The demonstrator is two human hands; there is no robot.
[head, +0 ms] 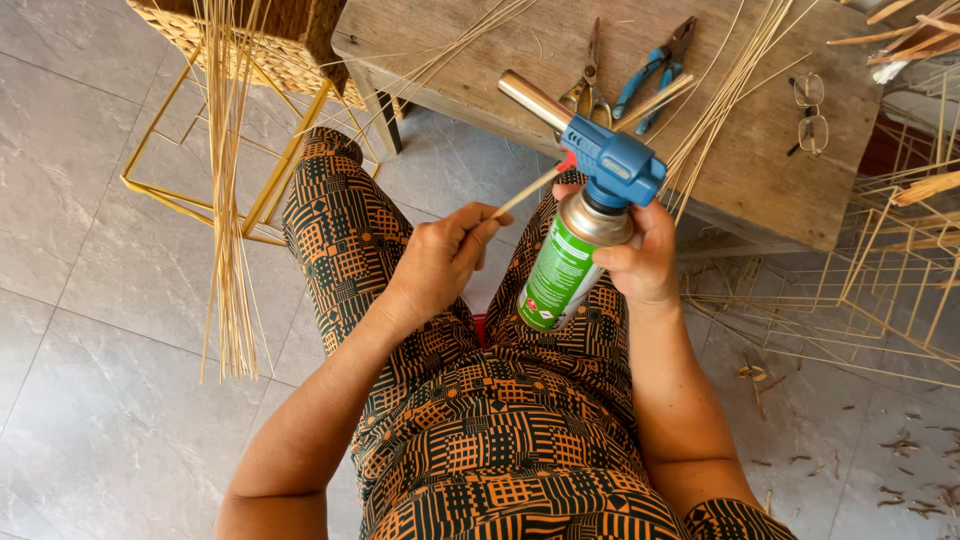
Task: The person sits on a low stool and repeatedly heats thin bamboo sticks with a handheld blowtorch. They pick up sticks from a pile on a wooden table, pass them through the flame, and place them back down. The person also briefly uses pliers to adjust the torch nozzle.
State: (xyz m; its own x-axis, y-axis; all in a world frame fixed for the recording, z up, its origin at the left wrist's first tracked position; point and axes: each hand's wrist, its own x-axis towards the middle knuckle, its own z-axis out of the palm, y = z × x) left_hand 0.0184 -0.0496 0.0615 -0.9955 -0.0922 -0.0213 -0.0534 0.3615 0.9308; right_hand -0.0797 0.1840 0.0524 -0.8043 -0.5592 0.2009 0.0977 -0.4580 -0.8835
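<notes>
the right hand (pixel 640 262) was wrapped around a green-labelled metal gas canister (pixel 560 272), fingers curled shut on its upper part, holding it tilted over the lap. a blue plastic torch head with a silver metal nozzle (pixel 600 150) sat on top of the canister, the nozzle pointing up and to the left toward the near edge of the weathered wooden table (pixel 780 170). the left hand (pixel 440 260) was pinching a thin pale rattan stick (pixel 530 190) between thumb and fingers, its far end reaching the red part at the base of the torch head. on the table lay blue-handled pliers (pixel 655 65), a pair of metal shears (pixel 588 80) near the middle of its far side, wire-framed spectacles (pixel 810 110) toward the right edge, and loose pale reeds (pixel 730 90). a bundle of long pale reeds (pixel 230 200) hung beside a yellow metal frame (pixel 200 190) on the grey tiled floor (pixel 90 300).
</notes>
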